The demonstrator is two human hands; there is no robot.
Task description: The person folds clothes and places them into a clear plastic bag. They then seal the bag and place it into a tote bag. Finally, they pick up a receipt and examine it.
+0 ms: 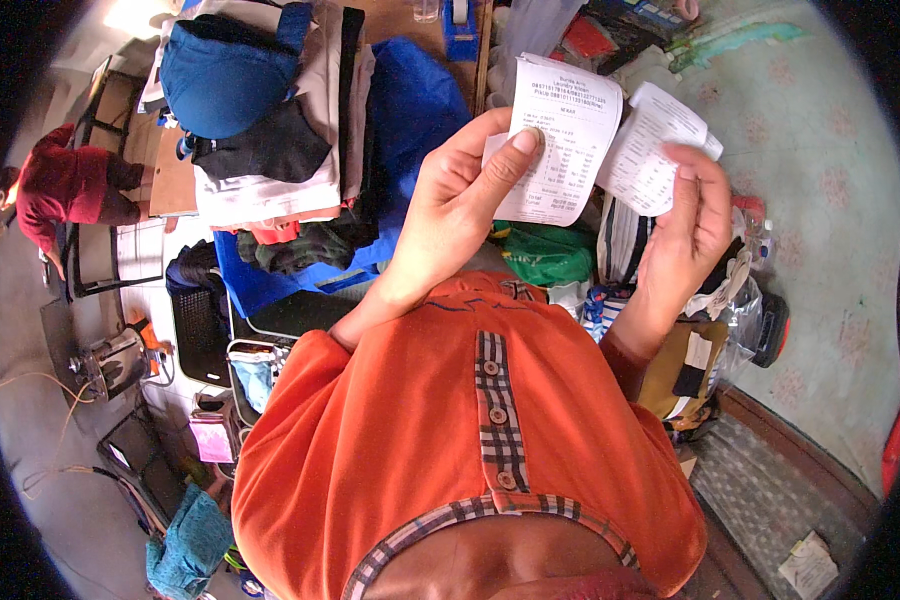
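My left hand [469, 184] pinches a white printed paper receipt [566, 142] between thumb and fingers, with the printed side facing up. More slips lie behind it. To the right, my right hand [690, 210] grips a small bunch of white paper slips [649, 154], some curled at their edges. The two lots of paper are side by side in front of my chest. Left of my left hand is a stack of folded clothes [270, 195], topped by a blue padded bra cup [221, 75] and a black garment [262, 146].
A blue cloth or bag [420, 97] lies under the clothes, near a blue tape dispenser [461, 30]. Black baskets [199, 330] stand at the left. One person in red [67, 184] and another in teal [187, 544] are farther off. A patterned wall [810, 225] borders the right.
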